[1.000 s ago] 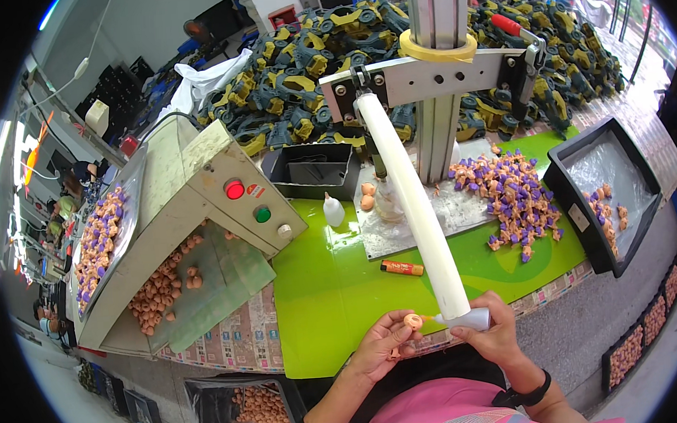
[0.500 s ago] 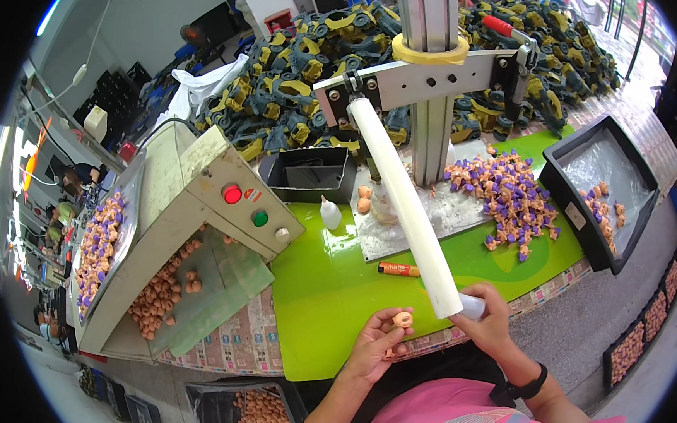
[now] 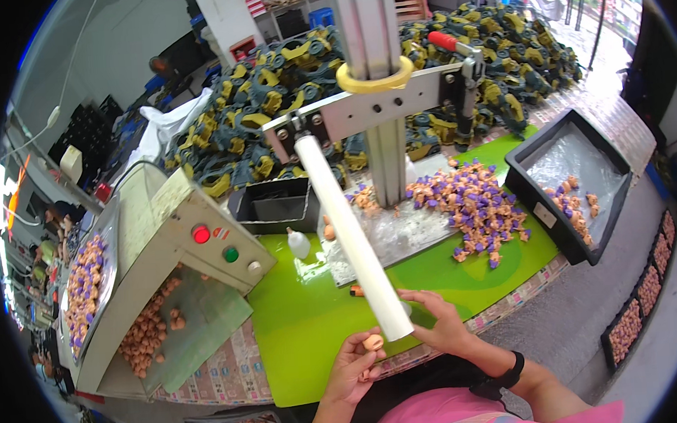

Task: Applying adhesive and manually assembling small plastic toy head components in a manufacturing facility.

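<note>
My left hand (image 3: 348,374) pinches a small peach-coloured hollow plastic part (image 3: 373,342) between thumb and fingertips. Another peach piece (image 3: 365,375) shows lower in that palm. My right hand (image 3: 448,331) is beside the lower end of a long white tube-shaped lever (image 3: 356,237), fingers stretched and thumb apart. Between those fingers and the tube, a bit of a pale translucent bottle (image 3: 406,308) shows; the tube hides most of it, and contact with the fingers is unclear. Peach-and-purple figure parts (image 3: 488,222) are heaped on the green mat (image 3: 303,330).
A metal post (image 3: 381,154) carries the lever over a metal plate (image 3: 433,237). Left stands a beige machine (image 3: 176,214) with peach parts (image 3: 146,332) beneath. A white squeeze bottle (image 3: 299,246) and black box (image 3: 277,215) are near it. Right is a black tray (image 3: 587,227).
The view has shifted, so the bench sits further left. My right hand's fingers have opened from around the pale bottle, which is now mostly behind the tube. My left hand keeps the peach part.
</note>
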